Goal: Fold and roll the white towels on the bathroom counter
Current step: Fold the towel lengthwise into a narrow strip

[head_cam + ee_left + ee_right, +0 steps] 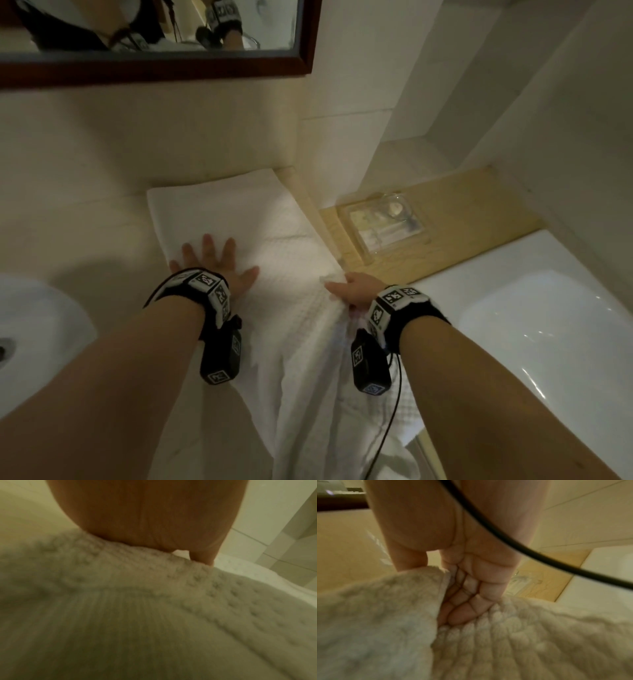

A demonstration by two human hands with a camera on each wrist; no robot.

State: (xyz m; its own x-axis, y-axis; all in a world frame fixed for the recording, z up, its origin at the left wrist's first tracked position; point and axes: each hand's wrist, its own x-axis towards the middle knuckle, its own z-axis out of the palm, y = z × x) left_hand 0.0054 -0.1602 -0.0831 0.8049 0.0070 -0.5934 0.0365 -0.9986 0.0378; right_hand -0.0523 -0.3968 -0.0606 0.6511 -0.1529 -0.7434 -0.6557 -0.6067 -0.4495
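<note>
Left hand (219, 267) spread flat on white towel (274, 240), right hand (356, 289) pinching its edge

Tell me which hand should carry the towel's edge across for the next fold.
Right. The right hand already pinches the white towel at its right edge, fingers curled around the cloth. The left hand lies flat on it, likely better kept as the anchor.
</note>
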